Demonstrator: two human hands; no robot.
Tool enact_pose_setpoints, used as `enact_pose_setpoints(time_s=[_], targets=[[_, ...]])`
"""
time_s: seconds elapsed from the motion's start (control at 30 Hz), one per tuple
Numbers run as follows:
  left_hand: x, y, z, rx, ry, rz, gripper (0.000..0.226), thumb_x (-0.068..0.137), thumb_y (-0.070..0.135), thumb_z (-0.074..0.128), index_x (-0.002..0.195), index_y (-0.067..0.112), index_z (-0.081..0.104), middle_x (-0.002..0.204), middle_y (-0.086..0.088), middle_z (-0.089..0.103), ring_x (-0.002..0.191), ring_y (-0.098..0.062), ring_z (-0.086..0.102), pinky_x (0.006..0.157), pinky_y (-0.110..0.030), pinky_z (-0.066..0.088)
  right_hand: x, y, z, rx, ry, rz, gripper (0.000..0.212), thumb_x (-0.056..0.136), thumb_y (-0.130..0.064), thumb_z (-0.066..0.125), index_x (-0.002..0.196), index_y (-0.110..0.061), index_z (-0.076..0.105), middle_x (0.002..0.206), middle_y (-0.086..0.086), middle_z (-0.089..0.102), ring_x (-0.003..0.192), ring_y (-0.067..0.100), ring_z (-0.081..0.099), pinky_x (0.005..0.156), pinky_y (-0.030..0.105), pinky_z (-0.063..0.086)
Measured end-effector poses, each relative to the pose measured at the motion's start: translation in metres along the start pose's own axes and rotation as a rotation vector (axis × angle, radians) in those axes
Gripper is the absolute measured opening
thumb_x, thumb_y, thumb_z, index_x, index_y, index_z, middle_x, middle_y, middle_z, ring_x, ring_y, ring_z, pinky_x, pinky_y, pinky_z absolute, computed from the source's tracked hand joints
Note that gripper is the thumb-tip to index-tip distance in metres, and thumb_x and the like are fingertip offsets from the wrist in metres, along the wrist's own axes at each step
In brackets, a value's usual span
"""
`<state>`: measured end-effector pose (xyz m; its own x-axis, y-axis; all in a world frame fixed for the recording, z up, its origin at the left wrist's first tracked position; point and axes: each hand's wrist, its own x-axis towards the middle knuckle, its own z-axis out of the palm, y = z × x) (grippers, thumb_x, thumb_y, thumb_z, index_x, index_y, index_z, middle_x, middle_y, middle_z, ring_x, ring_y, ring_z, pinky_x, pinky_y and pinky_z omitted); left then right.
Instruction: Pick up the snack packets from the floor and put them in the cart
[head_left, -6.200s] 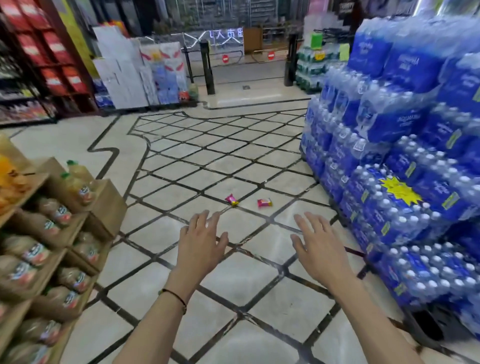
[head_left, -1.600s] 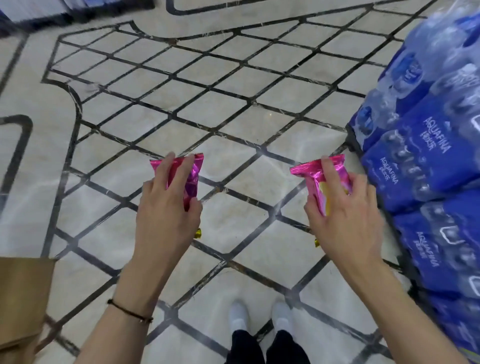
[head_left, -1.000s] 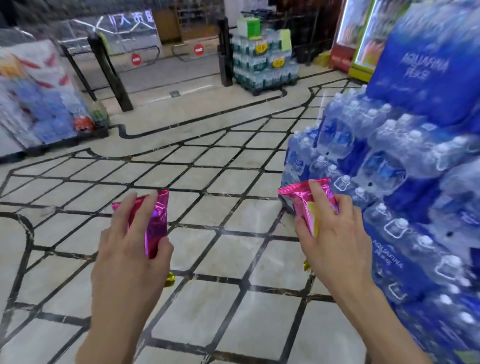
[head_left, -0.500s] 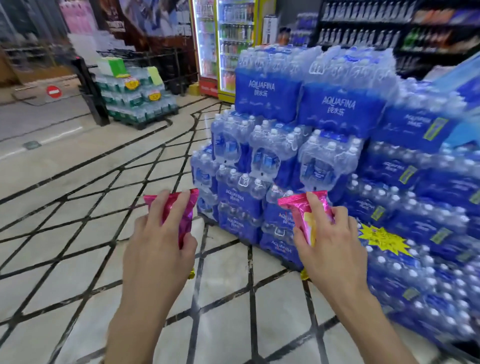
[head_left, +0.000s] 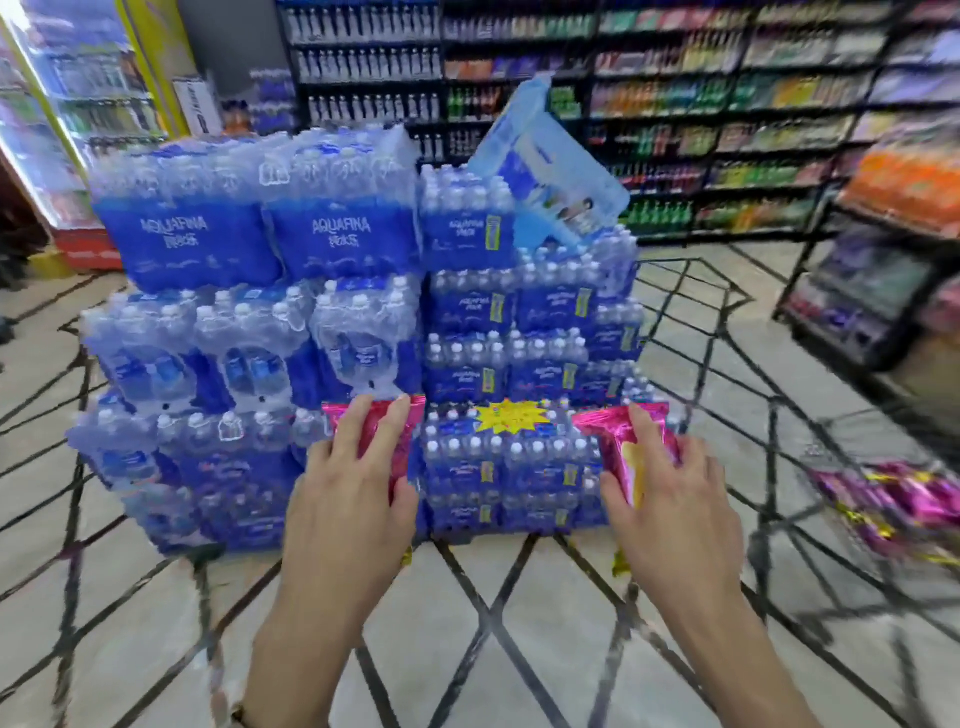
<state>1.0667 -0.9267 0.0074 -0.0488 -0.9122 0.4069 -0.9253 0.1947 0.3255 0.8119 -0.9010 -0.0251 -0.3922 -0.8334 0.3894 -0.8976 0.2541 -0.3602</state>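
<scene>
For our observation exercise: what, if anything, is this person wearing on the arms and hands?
No sleeves show on either arm. The left hand and right hand wear no gloves, and no rings show. A dark sliver at the left wrist, at the frame's bottom edge, may be a band.

Water-bottle packs (head_left: 343, 239) stand stacked on a pale tiled floor (head_left: 524, 675) before drink shelves (head_left: 675, 104).

Glossy pink on the left packet (head_left: 413, 436), pink with a yellow patch on the right packet (head_left: 613, 441). Deep blue with white lettering across the water packs (head_left: 337, 234), and a yellow starburst sticker (head_left: 511, 415) among them. Pale cream crossed by black diamond lines on the floor (head_left: 545, 649); pink and gold in the heap (head_left: 893, 499) far right.
</scene>
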Motion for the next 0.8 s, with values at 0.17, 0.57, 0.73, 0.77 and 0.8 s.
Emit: enact_pose_setpoints(time_s=[0.17,0.57,0.73,0.77,0.8], targets=[[0.0,0.122,0.049,-0.106,-0.046,0.181,0.08,0.084,0.025,0.07,0.154,0.038,0.035,0.16,0.001,0.033,0.119,-0.034,0.05,0.082,-0.051,0.055,0.005,0.117,-0.051,-0.096,0.047,0.147,0.072,0.089,-0.046,0.061,0.153,-0.032,0.033,0.124,0.016,0.05,0.108,0.038,0.05,0.08,0.046,0.051],[-0.031,0.389,0.154,-0.199,-0.194,0.498,0.074,0.085,0.025,0.068,0.153,0.033,0.038,0.157,-0.003,0.037,0.108,-0.035,0.054,0.077,-0.048,0.055,0.01,0.354,-0.148,-0.243,0.134,0.45,0.072,0.094,-0.05,0.054,0.156,-0.033,0.024,0.134,0.015,0.046,0.118,0.035,0.047,0.081,0.041,0.05],[-0.023,0.467,0.197,-0.214,-0.275,0.592,0.077,0.081,0.023,0.068,0.152,0.032,0.039,0.156,-0.004,0.038,0.1,-0.036,0.054,0.07,-0.048,0.056,0.023,0.426,-0.162,-0.273,0.15,0.551,0.07,0.095,-0.052,0.051,0.156,-0.033,0.024,0.132,0.014,0.046,0.116,0.035,0.047,0.078,0.04,0.051],[-0.018,0.482,0.208,-0.216,-0.287,0.608,0.077,0.08,0.023,0.068,0.151,0.031,0.039,0.156,-0.004,0.039,0.1,-0.036,0.054,0.071,-0.048,0.056,0.029,0.441,-0.163,-0.28,0.149,0.575,0.069,0.095,-0.053,0.05,0.156,-0.034,0.023,0.132,0.013,0.046,0.116,0.034,0.047,0.078,0.04,0.051],[-0.013,0.497,0.219,-0.218,-0.299,0.621,0.076,0.081,0.023,0.068,0.151,0.031,0.04,0.156,-0.005,0.039,0.102,-0.036,0.054,0.071,-0.048,0.056,0.035,0.455,-0.163,-0.283,0.149,0.599,0.069,0.096,-0.054,0.048,0.156,-0.035,0.022,0.132,0.013,0.046,0.116,0.034,0.047,0.078,0.04,0.052]])
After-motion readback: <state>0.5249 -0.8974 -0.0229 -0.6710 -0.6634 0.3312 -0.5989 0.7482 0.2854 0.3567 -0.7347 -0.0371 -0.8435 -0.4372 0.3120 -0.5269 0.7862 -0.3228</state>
